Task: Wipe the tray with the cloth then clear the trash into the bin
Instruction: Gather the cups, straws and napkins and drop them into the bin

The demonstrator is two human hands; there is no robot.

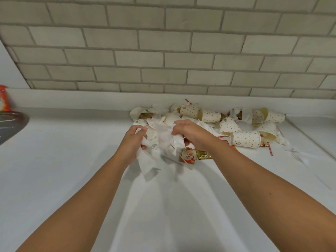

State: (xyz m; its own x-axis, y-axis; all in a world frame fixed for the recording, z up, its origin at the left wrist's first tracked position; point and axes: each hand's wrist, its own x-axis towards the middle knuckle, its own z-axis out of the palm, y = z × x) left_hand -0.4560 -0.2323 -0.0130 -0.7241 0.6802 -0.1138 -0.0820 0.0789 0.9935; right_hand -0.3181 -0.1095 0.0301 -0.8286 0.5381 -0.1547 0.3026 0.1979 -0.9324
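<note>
Orange packet (3, 99) chopped by left edge, can't ID. Grey metal thing (12, 124) below it also cut off. Fingertips of left hand (133, 140) and right hand (189, 131) buried in tissue wad (163, 140), kinda blurry. Sachets (203, 154) half under right forearm.

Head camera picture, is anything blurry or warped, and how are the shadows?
Head view: the crumpled tissues gripped by the left hand and right hand are smeared by motion, while the paper cups are sharper. Head view: wide-angle bending slants the brick wall at the edges. Head view: soft, fanned arm shadows on the white counter, no harsh glare.
</note>
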